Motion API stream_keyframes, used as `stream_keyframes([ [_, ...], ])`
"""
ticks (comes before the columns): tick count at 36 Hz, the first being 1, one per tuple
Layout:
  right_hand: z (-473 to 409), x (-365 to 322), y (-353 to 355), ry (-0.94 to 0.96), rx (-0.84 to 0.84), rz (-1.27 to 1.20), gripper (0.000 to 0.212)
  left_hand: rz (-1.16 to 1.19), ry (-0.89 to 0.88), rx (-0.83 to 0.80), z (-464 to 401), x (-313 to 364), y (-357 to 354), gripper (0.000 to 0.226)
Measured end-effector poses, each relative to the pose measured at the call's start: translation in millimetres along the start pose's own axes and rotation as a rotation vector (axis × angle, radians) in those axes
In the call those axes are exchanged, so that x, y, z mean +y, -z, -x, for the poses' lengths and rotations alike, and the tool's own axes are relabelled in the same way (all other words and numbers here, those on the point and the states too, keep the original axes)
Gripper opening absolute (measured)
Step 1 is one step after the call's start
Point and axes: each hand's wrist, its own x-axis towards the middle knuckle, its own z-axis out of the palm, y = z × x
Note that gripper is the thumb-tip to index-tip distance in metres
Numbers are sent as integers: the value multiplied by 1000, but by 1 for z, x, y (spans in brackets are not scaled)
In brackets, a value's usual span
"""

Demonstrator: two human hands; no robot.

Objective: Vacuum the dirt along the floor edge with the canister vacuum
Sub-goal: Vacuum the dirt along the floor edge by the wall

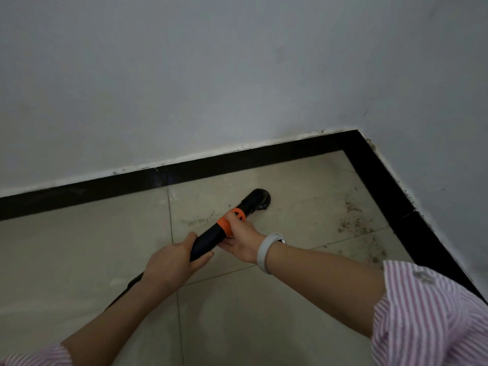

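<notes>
A black vacuum wand (208, 240) with an orange collar (230, 220) points up and right across the beige tile floor. Its round black nozzle (260, 199) sits on the tile just short of the black floor border. My left hand (175, 260) grips the lower wand. My right hand (241, 240) holds the wand at the orange collar, thumb over it. Brown dirt (352, 217) is scattered near the right border, and a faint trail of dirt (198, 220) lies left of the nozzle. The hose (124, 289) runs back under my left forearm; the canister is out of view.
A black tile border (290, 151) runs along the grey wall and turns a corner (356, 136) at the upper right, continuing down the right side. Grime specks line the wall base (406, 191). A white band (269, 249) is on my right wrist.
</notes>
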Motion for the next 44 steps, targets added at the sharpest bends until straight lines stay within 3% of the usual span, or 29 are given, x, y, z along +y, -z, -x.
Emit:
stream_keyframes([
  [15, 2, 83, -104, -136, -176, 138, 12, -46, 195, 168, 88, -114, -1, 42],
  [24, 4, 118, -147, -208, -265, 218, 13, -130, 283, 276, 133, -149, -5, 43],
  [28, 2, 125, -155, -187, -268, 262, 13, -129, 362, 243, 139, -150, -2, 44],
  [38, -15, 81, -145, -1, -156, 340, 13, -26, 389, 181, 86, -108, 6, 44],
  [44, -29, 60, -126, 62, 51, 372, 37, 49, 319, 99, 54, -77, 0, 40],
])
